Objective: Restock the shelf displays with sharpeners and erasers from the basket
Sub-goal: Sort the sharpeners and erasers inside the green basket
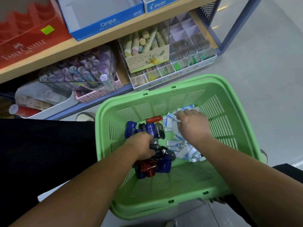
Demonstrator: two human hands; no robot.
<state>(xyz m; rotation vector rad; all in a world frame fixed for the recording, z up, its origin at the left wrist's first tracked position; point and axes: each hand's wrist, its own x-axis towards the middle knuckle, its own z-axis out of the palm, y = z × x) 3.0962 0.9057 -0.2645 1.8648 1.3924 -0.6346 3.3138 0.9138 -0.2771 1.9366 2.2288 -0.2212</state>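
Observation:
A green plastic basket (164,192) sits on the floor below the shelf. Inside it on the left lies a heap of sharpeners (152,126) in blue, black and red. A pile of white and blue erasers (185,149) lies on the right. My left hand (142,145) is down in the sharpener heap, fingers curled round dark sharpeners. My right hand (193,125) is over the erasers at the far right, fingers bent round several of them; what lies under the palm is hidden.
The wooden shelf (91,46) carries a red Faber-Castell display (27,38), an empty blue Campus box (101,18) and a Pilot box (157,4). Below stand a hand cream box (147,59), a white divided display (188,59) and purple tubes (82,69).

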